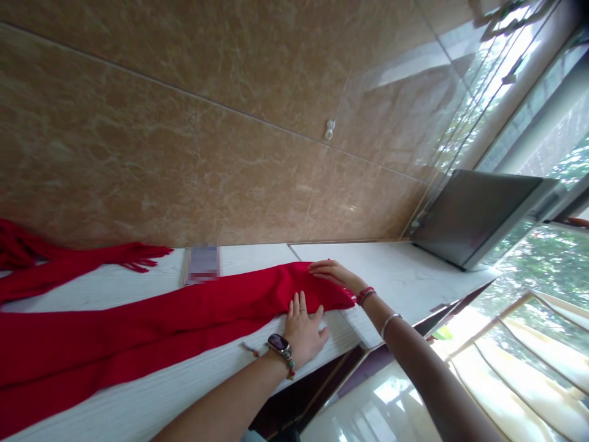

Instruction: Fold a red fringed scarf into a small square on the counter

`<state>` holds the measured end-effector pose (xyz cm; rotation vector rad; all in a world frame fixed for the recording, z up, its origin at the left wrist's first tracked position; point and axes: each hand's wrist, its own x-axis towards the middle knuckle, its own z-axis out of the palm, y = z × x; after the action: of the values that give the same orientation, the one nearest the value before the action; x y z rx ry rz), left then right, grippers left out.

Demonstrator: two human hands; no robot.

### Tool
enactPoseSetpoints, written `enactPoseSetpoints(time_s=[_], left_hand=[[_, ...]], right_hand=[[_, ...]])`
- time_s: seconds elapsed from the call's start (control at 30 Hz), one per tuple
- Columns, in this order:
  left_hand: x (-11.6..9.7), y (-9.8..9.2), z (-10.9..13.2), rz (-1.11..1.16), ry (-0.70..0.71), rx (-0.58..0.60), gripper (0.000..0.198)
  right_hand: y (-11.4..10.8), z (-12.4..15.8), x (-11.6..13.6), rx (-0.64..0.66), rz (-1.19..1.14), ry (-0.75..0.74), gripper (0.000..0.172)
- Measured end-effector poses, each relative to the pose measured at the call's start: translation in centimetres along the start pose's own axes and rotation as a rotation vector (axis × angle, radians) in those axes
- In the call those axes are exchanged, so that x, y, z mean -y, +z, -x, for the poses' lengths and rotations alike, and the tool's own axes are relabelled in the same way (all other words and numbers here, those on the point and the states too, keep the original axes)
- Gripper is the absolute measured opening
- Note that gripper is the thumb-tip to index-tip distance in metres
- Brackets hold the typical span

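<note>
A long red scarf [184,319] lies lengthwise along the white surface, with a lengthwise crease in its left part. My left hand [304,334] rests with fingers spread on the scarf's near edge, close to its right end. Just beyond it, my right hand [338,275] lies across that end, fingers stretched out over the cloth. A little white fringe peeks out beside the right wrist. Another red fringed piece [115,256] lies at the far left by the wall; whether it belongs to the same scarf cannot be seen.
A blurred flat rectangular item [202,264] lies between scarf and wall. A dark grey box-shaped object [478,215] stands at the surface's right end. Brown marbled tiles [207,141] rise behind. The white surface's front edge drops off near my forearms; a pale rack [529,356] stands at right.
</note>
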<state>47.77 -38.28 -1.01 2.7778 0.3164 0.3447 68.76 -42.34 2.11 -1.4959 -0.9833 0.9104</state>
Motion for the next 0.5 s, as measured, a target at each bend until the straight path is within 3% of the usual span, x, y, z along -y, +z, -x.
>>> enactPoseSetpoints(time_s=[0.13, 0.2, 0.5], left_hand=[[-0.1, 0.0, 0.0, -0.002, -0.016, 0.002, 0.05], [-0.2, -0.1, 0.0, 0.007, -0.027, 0.022, 0.051], [-0.5, -0.4, 0.5, 0.016, -0.059, 0.034, 0.053]], right_hand=[[1.0, 0.4, 0.2, 0.282, -0.017, 0.167, 0.024], [1.0, -0.1, -0.3, 0.318, -0.06, 0.202, 0.026], [-2.4, -7.3, -2.4, -0.115, -0.258, -0.048, 0.01]])
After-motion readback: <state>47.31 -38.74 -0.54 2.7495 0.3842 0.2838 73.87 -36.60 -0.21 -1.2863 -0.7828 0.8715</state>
